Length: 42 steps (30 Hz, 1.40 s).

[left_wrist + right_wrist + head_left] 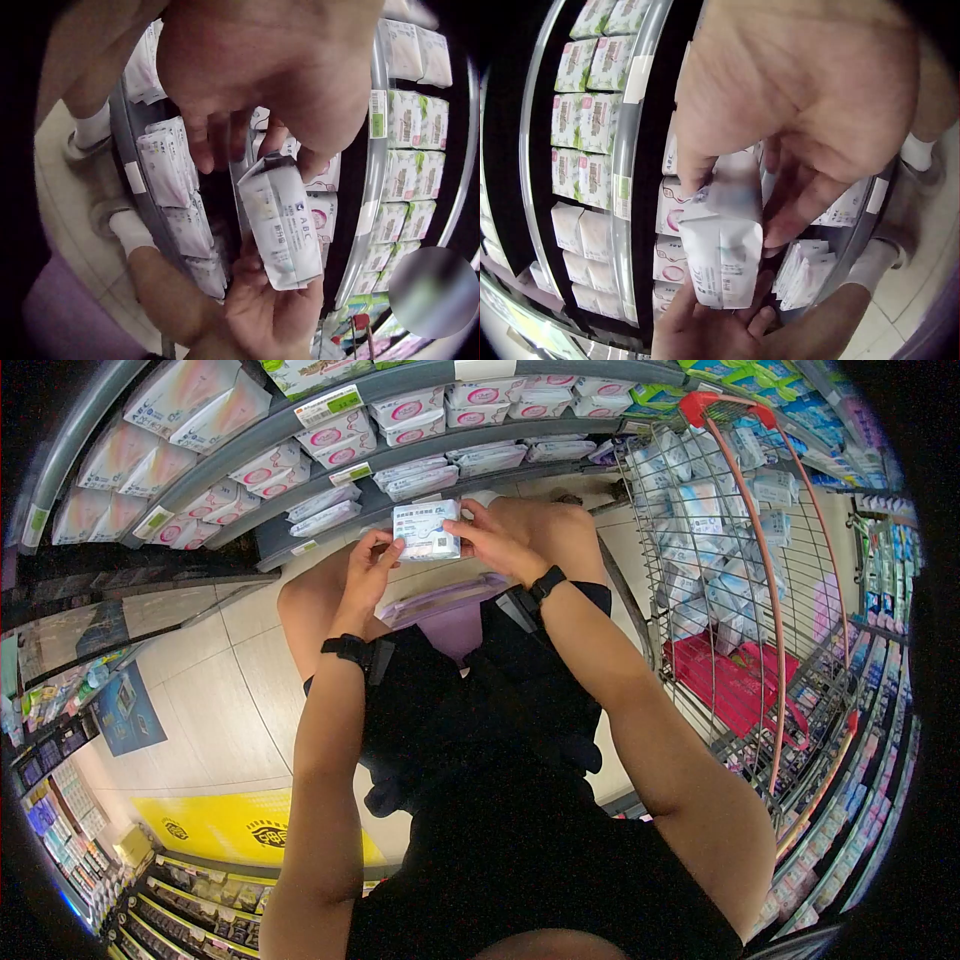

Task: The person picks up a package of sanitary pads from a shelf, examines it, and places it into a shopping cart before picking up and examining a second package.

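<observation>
A small white and pale blue packet [426,530] is held up in front of the lower shelf, its printed face with a square code towards the head view. The left hand [372,565] pinches its left end, thumb on the near face. At the right end, the right hand [495,545] grips it between thumb and fingers. In the left wrist view the packet [285,225] shows a side with "ABC" lettering, between the left hand [262,75] and the right hand [274,315]. The right wrist view shows the packet [721,255] beneath the right hand [802,97].
Shelves hold rows of white packs [415,415] ahead and to the left. On the right stands a wire cart [775,590] with many white packets and a red bag [715,685]. A purple item [452,628] lies between the person's legs. Tiled floor [215,690] shows at the left.
</observation>
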Each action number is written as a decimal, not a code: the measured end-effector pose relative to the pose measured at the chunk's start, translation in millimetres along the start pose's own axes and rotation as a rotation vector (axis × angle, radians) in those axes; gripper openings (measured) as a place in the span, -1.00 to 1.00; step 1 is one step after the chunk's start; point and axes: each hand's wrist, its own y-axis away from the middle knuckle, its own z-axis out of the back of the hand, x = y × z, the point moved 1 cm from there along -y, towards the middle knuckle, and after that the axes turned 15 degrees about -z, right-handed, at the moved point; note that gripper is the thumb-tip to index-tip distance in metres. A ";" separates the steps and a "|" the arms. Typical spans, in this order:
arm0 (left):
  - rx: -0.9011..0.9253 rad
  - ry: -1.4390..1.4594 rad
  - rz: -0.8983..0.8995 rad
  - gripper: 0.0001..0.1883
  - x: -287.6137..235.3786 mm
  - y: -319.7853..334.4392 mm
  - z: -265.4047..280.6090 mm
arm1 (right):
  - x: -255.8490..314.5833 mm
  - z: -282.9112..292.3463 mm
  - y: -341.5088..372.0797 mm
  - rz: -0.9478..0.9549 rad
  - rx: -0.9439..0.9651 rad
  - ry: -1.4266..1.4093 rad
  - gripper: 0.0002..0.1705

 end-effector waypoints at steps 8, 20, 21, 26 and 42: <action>-0.003 0.288 0.007 -0.85 -12.3 -0.3 -4.3 | 0.6 2.5 -2.0 0.014 0.048 -0.172 -0.62; 0.188 0.133 -0.126 -0.81 -10.6 3.2 -8.4 | 5.6 2.1 3.8 -0.195 0.027 -0.027 -0.58; 0.192 0.090 -0.110 -0.81 -7.8 2.9 -7.4 | -2.8 9.0 -6.7 -0.156 -0.015 0.085 -0.59; 0.149 -0.206 -0.014 -0.80 11.6 -3.0 5.3 | -16.2 15.4 -21.1 -0.061 -0.050 0.374 -0.66; -0.118 0.163 0.368 -0.60 -4.5 0.2 2.4 | 8.7 -10.6 15.3 0.727 -0.163 0.998 -0.15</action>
